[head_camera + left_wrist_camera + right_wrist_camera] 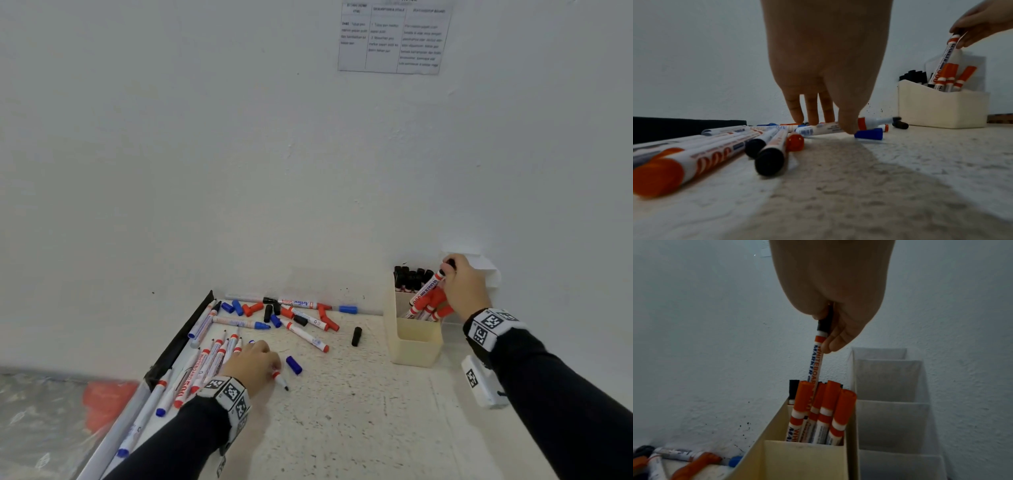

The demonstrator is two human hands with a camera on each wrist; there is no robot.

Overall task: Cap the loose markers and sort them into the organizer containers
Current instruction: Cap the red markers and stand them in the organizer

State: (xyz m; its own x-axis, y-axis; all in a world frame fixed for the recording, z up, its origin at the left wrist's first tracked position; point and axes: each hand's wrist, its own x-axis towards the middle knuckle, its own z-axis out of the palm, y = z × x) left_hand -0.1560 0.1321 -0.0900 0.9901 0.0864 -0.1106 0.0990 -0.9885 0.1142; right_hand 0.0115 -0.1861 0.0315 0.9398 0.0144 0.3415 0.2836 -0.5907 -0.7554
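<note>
**Right hand at the cream organizer, left hand on a loose marker**

We see our right hand point(463, 285) raised over the cream plastic organizer container point(416, 339) that stands near the white wall point(239, 137). Its fingers and thumb pinch the upper end of a white whiteboard marker with red bands and a black end point(818, 356). That marker hangs tilted, its lower end down among the red-capped markers point(830, 412) standing in the middle compartment. Black-capped markers point(411, 275) fill the compartment behind them, nearest the wall, and the front compartment shows only its bare walls. A second, white stepped organizer point(892, 402) stands just beside the cream one, on its right.

Our left hand point(253, 365) reaches down onto the speckled white tabletop point(359, 428). From the left wrist view, its fingertips point(797, 118) and thumb press against the barrel of an uncapped white marker with a red collar point(826, 128) lying flat; its dark tip points towards us in the head view. Whether the hand has lifted it off the surface, we cannot tell. A loose blue cap point(294, 365) lies just beside this hand, and a loose black cap point(356, 336) lies apart, nearer the cream organizer.

A row of uncapped white markers point(209, 359) lies left of the hand, along a black strip at the table edge point(185, 339). Near the wall sits a scattered pile of markers and red, blue and black caps point(291, 313). A printed paper sheet point(394, 37) is fixed high on the wall.
</note>
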